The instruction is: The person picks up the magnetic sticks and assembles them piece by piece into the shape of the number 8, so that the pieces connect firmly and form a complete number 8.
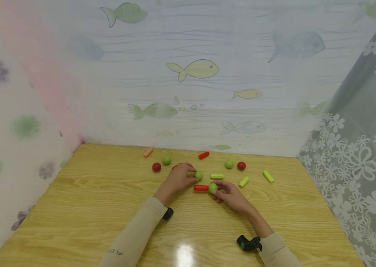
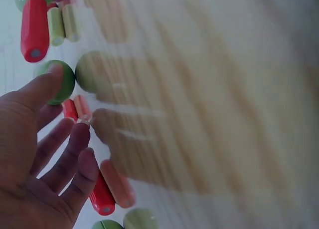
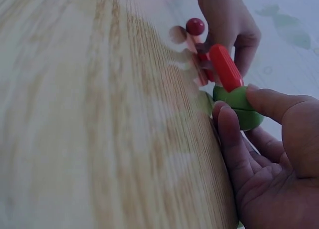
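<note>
Setting: wooden table, fish-print curtain behind, flower-print curtain at right.
Near green ball: mid-table, pinched between thumb and forefinger of right hand; touching right end of red peg.
Far green ball: just beyond, touched by forefinger tip of left hand; other fingers loosely spread, lightly curled.
Green peg: just right of far green ball.
Farther out: two more green pegs to the right, red ball and green ball far left, another pair far right.
</note>
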The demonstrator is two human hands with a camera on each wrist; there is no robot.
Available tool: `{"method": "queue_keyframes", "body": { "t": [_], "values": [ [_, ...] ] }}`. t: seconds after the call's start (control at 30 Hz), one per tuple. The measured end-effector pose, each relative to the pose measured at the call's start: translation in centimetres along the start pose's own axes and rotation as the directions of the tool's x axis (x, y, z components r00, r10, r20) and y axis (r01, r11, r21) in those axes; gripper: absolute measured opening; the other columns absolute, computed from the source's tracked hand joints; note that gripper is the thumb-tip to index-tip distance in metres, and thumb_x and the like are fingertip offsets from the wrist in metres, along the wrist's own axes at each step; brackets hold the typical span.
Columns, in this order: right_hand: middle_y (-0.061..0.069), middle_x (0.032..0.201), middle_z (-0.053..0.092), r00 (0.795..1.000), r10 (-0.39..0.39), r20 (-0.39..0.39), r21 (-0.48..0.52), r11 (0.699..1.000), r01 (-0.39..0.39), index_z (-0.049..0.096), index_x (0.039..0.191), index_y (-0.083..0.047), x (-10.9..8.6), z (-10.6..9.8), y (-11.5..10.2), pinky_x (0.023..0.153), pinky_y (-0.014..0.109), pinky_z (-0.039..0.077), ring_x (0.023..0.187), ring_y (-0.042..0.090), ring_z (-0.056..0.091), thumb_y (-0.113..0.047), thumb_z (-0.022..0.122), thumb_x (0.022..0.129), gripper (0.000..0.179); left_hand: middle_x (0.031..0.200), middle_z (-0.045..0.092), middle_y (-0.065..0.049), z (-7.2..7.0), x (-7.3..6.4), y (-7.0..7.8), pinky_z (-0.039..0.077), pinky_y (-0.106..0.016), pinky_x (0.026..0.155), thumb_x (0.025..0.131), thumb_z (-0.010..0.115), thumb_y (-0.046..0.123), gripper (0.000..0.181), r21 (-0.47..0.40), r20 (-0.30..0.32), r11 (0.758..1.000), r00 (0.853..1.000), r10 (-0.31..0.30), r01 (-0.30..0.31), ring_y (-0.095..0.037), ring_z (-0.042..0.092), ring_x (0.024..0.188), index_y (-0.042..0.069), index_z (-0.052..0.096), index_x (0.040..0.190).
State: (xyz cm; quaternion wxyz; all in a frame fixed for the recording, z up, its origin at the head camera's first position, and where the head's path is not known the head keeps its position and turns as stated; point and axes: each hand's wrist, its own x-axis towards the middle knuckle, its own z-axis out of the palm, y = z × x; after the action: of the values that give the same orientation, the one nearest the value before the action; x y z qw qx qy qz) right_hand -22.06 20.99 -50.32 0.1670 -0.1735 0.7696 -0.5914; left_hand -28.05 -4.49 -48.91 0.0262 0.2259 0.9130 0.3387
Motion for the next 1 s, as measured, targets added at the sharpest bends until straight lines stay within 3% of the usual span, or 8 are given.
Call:
{"method": "queue_keyframes", "body": {
  "t": [0.2,0.33,0.5,0.6,0.7,0.8,0.93,1.0],
  "values": [
    [0.029,0.125,0.058,1.0,-0.003,-0.007,-0.002,1.0,0.003,0.042,0.145,0.012,0.0,-0.1,0.0,0.078,0.028,0.058,0.097,0.02,0.068,-0.012,0.057,0.105,0.049,0.119,0.07,-0.008,-0.1,-0.4,0.2,0.049,-0.047,0.102,0.093,0.075,0.024,0.029,0.008,-0.06,0.999,0.998,-0.035,0.035,-0.03,0.063,0.117,0.004,0.074,0.114],
    [0.028,0.125,0.059,1.0,0.001,-0.01,-0.008,1.0,-0.001,0.043,0.145,0.012,0.0,-0.1,0.0,0.078,0.028,0.058,0.096,0.018,0.067,-0.013,0.057,0.105,0.049,0.122,0.07,-0.008,-0.3,-0.3,0.0,0.051,-0.046,0.097,0.091,0.075,0.019,0.034,0.007,-0.076,0.998,0.995,-0.063,0.064,-0.029,0.064,0.111,0.005,0.071,0.122],
    [0.026,0.123,0.06,1.0,0.001,-0.009,-0.005,1.0,-0.001,0.045,0.144,0.01,0.0,-0.1,0.1,0.078,0.028,0.058,0.094,0.016,0.068,-0.015,0.058,0.105,0.048,0.126,0.066,-0.008,-0.2,0.5,0.1,0.051,-0.032,0.073,0.092,0.076,0.016,0.049,-0.059,-0.005,0.998,1.0,0.017,-0.017,-0.016,0.057,0.08,0.006,0.062,0.137],
    [0.024,0.122,0.061,1.0,0.008,0.0,0.001,1.0,-0.008,0.046,0.143,0.009,0.1,0.0,0.4,0.078,0.029,0.058,0.094,0.016,0.068,-0.016,0.058,0.105,0.048,0.127,0.064,-0.009,0.1,1.3,0.8,0.048,-0.027,0.067,0.096,0.07,0.011,0.046,-0.133,0.065,0.989,0.996,0.069,-0.06,-0.014,0.054,0.076,0.006,0.059,0.141],
    [0.022,0.122,0.061,1.0,0.018,0.003,0.003,1.0,-0.018,0.047,0.143,0.008,0.2,0.0,0.5,0.079,0.029,0.058,0.094,0.016,0.068,-0.018,0.059,0.105,0.048,0.131,0.064,-0.008,0.5,2.2,1.8,0.049,-0.03,0.066,0.098,0.065,0.007,0.046,-0.142,0.113,0.986,0.989,0.1,-0.084,-0.021,0.057,0.076,0.007,0.058,0.143],
    [0.022,0.122,0.061,1.0,0.018,0.003,0.006,1.0,-0.018,0.046,0.143,0.009,0.1,0.0,0.5,0.078,0.029,0.058,0.095,0.018,0.068,-0.018,0.058,0.105,0.048,0.139,0.061,-0.007,0.9,3.0,2.5,0.055,-0.034,0.083,0.098,0.065,0.008,0.045,-0.045,0.141,0.991,0.982,0.129,-0.123,-0.025,0.065,0.099,0.008,0.059,0.143],
    [0.022,0.122,0.061,1.0,0.021,-0.001,0.005,1.0,-0.021,0.047,0.142,0.008,0.1,0.0,0.5,0.078,0.028,0.058,0.096,0.018,0.068,-0.018,0.058,0.105,0.046,0.147,0.055,-0.009,1.5,3.9,3.1,0.046,-0.039,0.109,0.1,0.065,0.014,0.042,0.091,0.176,0.982,0.973,0.149,-0.167,-0.025,0.055,0.133,0.009,0.062,0.141],
    [0.023,0.122,0.06,1.0,0.021,-0.001,0.003,1.0,-0.021,0.047,0.142,0.008,0.0,0.0,0.4,0.079,0.029,0.058,0.096,0.019,0.068,-0.017,0.058,0.105,0.046,0.144,0.058,-0.01,1.7,4.0,3.2,0.045,-0.04,0.11,0.1,0.066,0.015,0.04,0.099,0.177,0.982,0.974,0.142,-0.161,-0.026,0.056,0.133,0.008,0.063,0.139]
  ]
}}
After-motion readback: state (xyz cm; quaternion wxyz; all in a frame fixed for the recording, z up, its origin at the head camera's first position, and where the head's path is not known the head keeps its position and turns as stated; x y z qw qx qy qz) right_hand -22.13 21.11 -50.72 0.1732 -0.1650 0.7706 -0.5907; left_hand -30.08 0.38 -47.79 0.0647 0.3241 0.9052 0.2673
